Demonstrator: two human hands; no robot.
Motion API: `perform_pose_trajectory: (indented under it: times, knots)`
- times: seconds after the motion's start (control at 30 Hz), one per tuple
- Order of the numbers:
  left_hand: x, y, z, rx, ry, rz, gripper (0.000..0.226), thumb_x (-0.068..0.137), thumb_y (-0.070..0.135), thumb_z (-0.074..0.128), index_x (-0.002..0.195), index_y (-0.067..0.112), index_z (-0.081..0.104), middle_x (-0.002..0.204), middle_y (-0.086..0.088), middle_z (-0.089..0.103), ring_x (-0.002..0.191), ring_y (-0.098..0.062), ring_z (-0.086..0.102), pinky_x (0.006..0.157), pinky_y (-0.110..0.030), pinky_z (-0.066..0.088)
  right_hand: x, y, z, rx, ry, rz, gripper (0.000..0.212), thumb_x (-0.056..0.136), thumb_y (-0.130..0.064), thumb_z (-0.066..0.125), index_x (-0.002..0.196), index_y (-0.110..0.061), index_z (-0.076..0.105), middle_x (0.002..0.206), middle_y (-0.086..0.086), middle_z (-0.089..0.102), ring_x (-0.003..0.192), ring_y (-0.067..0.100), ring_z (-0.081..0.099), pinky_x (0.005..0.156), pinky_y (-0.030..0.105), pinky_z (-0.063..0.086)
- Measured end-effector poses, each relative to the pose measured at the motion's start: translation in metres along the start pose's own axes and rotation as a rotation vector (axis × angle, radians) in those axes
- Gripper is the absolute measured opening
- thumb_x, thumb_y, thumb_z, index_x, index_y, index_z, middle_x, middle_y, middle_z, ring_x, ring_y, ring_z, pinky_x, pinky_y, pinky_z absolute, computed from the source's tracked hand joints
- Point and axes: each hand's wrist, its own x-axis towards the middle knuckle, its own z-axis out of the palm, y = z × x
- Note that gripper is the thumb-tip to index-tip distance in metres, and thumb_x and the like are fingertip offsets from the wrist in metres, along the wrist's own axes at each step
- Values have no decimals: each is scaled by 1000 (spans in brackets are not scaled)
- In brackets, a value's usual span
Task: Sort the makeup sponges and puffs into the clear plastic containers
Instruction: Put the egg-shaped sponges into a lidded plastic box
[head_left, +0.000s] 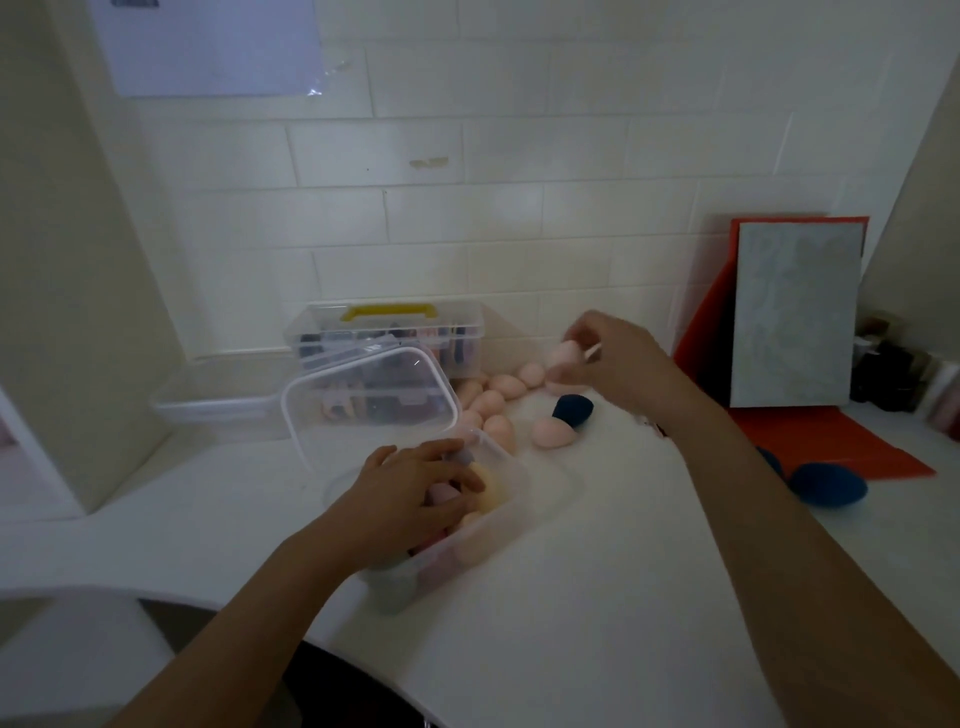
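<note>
Thumb and fingertips of right hand (610, 358) pinched round pale pink egg-shaped foam sponge (563, 352), with a second pink sponge of the same kind directly beneath those fingertips. To the left of that hand, a loose heap of pale pink egg-shaped sponges (493, 402) lying on the white countertop (597, 597). Nearer than the hand and a little left, a dark blue teardrop foam sponge (572, 408) touching one more pink sponge (553, 432). Right of the right forearm, another dark blue sponge (828, 484) at the edge of a red sheet (841, 447), and a grey board (795, 317) leaned on the wall beyond.

Left hand (410, 488) down inside open clear plastic rectangular container (498, 530), fingers bent over pink and pale yellow sponges (488, 496) in it; gripping or only pressing, impossible to tell. Container's clear lid (363, 400) propped up just beyond the left hand's knuckles. Behind the lid, farther from the hand, a clear plastic carry case with yellow handle (387, 312), its dark and pink contents too blurred to name. Left of the left hand, near the wall, a shallow clear plastic tray (208, 402).
</note>
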Motion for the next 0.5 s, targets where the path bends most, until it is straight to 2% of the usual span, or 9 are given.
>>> perform_pose_trajectory:
  times: [0.1, 0.17, 0.27, 0.4, 0.5]
  knots:
    - [0, 1, -1, 2, -5, 4, 69, 63, 71, 16, 115, 47, 56, 148, 20, 28, 124, 0, 39, 106, -31, 22, -18, -32, 5, 0, -398, -142, 29, 76, -23, 77, 102, -25, 62, 90, -15, 59, 74, 1, 61, 59, 13, 48]
    - [-1, 2, -1, 15, -13, 6, 67, 66, 71, 18, 116, 48, 55, 149, 20, 27, 126, -1, 37, 105, -30, 20, -25, -38, 18, -135, -542, -229, 21, 80, -24, 73, 98, -32, 65, 83, -22, 55, 68, -2, 59, 60, 14, 51]
    - [0, 1, 0, 46, -31, -7, 49, 81, 59, 30, 124, 47, 49, 151, 17, 25, 128, -6, 37, 107, -31, 20, -28, -38, 33, -286, -642, -249, 16, 82, -30, 69, 96, -37, 66, 86, -19, 56, 79, 6, 61, 70, 23, 50]
    - [6, -6, 6, 106, -43, 0, 41, 91, 46, 36, 132, 49, 37, 151, 16, 24, 123, -11, 42, 107, -36, 25, -27, -44, 35, -332, -682, -255, 19, 82, -20, 68, 100, -26, 67, 85, -17, 54, 81, 4, 55, 66, 17, 43]
    - [8, -7, 4, 115, -77, 2, 40, 88, 42, 34, 125, 47, 47, 150, 16, 26, 124, -9, 41, 105, -34, 25, -22, -54, 39, -451, -780, -290, 21, 81, -15, 69, 100, -24, 67, 83, -18, 49, 83, 5, 50, 62, 16, 37]
